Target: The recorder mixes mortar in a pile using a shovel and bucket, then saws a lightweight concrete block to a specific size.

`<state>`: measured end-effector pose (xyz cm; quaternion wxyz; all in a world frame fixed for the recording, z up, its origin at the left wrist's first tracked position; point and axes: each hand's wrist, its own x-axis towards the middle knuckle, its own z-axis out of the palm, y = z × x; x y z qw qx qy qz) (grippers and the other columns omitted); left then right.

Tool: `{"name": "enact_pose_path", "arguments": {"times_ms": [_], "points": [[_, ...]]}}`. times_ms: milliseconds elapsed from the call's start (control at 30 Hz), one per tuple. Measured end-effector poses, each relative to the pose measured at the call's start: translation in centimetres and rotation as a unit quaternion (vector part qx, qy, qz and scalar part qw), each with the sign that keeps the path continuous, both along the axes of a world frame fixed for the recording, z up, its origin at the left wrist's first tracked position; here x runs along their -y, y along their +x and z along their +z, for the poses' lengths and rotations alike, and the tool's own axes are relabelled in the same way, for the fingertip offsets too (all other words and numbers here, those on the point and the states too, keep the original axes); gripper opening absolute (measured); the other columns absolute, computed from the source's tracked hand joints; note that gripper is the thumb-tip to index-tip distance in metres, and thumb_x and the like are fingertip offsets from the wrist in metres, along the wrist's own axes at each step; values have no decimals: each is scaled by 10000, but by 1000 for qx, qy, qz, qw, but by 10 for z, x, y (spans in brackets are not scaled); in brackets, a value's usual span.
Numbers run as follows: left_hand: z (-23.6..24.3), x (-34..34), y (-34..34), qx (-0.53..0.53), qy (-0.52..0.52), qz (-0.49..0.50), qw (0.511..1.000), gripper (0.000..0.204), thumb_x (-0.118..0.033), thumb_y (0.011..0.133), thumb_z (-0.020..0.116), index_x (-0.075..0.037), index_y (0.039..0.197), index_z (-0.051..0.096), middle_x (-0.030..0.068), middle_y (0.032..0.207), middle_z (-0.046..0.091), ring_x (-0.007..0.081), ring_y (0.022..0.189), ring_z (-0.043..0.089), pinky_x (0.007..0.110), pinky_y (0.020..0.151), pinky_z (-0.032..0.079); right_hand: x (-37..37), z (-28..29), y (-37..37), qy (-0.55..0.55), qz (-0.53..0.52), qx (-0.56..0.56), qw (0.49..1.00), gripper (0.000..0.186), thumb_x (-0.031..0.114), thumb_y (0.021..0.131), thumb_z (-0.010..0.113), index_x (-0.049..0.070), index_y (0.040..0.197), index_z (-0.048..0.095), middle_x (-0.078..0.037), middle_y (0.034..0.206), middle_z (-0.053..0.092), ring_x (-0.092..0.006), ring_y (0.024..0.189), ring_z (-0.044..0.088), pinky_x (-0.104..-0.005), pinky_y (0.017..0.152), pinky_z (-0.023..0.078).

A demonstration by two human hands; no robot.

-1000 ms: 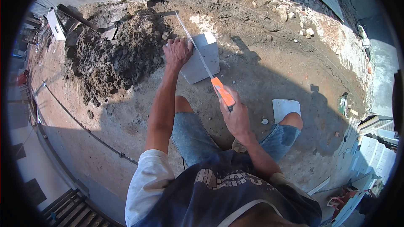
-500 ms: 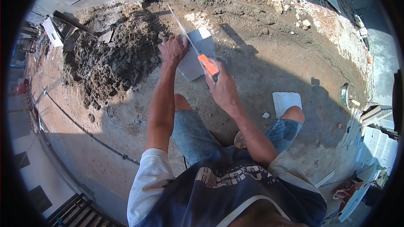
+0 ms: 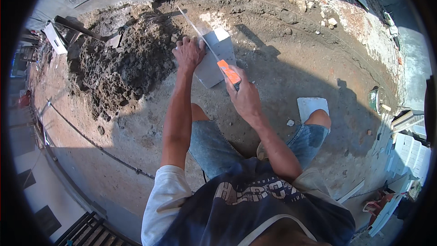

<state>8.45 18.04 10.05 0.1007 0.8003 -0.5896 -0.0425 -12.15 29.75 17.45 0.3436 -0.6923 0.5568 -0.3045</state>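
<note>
A handsaw with an orange handle [image 3: 229,72] is in my right hand [image 3: 246,98], its fingers closed round the grip. Its long thin blade [image 3: 196,28] points away and to the left, lying across a pale grey slab [image 3: 213,69] on the ground. The slab's far corner is brightly sunlit. My left hand [image 3: 189,54] bears on the slab's left side, left of the blade, with fingers bent over it and thumb close to the blade. The blade hides part of the slab's surface, and whether a cut runs under it cannot be made out.
A heap of dark, crumbly soil [image 3: 123,59] rises left of my left hand. Another white slab [image 3: 313,107] lies by my right knee. Stones and rubble [image 3: 300,4] line the far side, with a taut string above. A bucket [image 3: 376,100] stands at right.
The saw and my right hand have drawn back slightly, toward me and to the right, along the blade's line. My left hand stays on the slab. The whole view has shifted a little.
</note>
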Motion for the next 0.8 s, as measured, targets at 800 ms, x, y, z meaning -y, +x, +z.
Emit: {"name": "enact_pose_path", "arguments": {"times_ms": [800], "points": [[-16,-7,53,-81,119,-138,980,715,-432,812,692,-155,1413,421,135,1401,459,387,1290,408,526,1049,344,-17,25,-52,117,55,-5,992,389,174,924,588,119,1291,470,-211,1074,651,-411,976,629,-419,801,527]]}}
